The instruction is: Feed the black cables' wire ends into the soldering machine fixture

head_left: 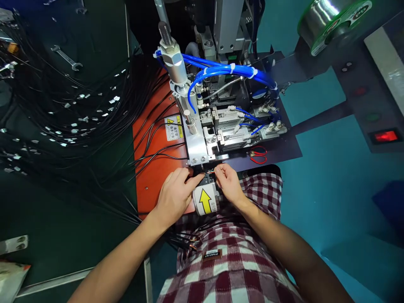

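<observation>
My left hand rests at the near edge of the machine, fingers curled together and thumb stretched toward a small black fixture. Whatever lies under those fingers is hidden. Just to the right, my right hand pinches thin coloured wires between thumb and fingers, level with the left thumb tip. Below the fixture is a round motor-like housing with a yellow arrow label. Right above both hands stands the machine's metal block, with black cables running to it from the left.
Many black cables with small connectors cover the left table near a wrench. Blue air hoses arch over the machine. Red-handled cutters lie to the right. A solder-wire spool hangs upper right, above a lit red switch.
</observation>
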`<act>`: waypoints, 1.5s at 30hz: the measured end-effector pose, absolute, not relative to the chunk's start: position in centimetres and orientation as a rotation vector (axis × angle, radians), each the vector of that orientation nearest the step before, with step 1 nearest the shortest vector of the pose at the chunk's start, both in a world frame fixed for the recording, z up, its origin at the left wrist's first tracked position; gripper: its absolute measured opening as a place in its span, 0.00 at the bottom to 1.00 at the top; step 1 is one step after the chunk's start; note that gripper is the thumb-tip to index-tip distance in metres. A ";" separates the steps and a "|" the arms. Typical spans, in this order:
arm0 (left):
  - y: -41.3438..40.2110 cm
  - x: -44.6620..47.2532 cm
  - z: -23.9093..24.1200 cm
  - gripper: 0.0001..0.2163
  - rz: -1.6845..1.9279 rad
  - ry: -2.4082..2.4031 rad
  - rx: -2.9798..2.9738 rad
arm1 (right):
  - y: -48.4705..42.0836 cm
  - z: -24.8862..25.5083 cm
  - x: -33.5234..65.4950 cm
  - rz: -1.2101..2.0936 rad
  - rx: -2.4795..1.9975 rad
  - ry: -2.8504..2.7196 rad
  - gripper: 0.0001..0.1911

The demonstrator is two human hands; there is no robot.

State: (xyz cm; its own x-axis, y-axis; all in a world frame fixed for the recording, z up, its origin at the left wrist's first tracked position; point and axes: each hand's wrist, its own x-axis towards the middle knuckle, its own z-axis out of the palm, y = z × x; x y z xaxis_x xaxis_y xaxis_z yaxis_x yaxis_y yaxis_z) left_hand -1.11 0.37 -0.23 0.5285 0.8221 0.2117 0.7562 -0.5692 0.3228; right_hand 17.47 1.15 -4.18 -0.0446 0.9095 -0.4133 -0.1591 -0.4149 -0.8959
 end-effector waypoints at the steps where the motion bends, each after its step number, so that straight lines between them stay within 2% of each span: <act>1: 0.4 -1.1 -0.2 0.16 0.513 1.345 2.576 | 1.0 -4.3 17.6 1.581 -1.378 -0.864 0.15; 18: 0.0 0.5 1.6 0.17 0.248 1.354 2.540 | 1.4 -4.2 17.5 1.586 -1.335 -0.991 0.13; 28: 0.0 0.9 -0.5 0.16 0.464 1.413 2.576 | 2.2 -4.0 17.7 1.742 -1.254 -0.900 0.13; 33: -0.2 1.5 -0.5 0.16 0.426 1.505 2.565 | 1.7 -3.8 17.6 1.596 -1.332 -0.972 0.11; 39: -0.4 2.0 -0.4 0.16 0.393 1.558 2.515 | 2.3 -3.8 17.6 1.743 -1.298 -0.883 0.14; 45: -0.6 1.3 -0.6 0.17 0.478 1.508 2.467 | 1.8 -4.0 17.4 1.666 -1.288 -0.869 0.16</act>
State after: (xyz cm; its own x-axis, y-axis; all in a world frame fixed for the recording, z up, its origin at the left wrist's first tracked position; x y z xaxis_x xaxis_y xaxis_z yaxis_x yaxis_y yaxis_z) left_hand 1.30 -0.62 -0.60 0.4240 0.8907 0.1641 0.8224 -0.4546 0.3421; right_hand 17.38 1.83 -4.00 -0.1219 0.9117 -0.3924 -0.2000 -0.4098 -0.8900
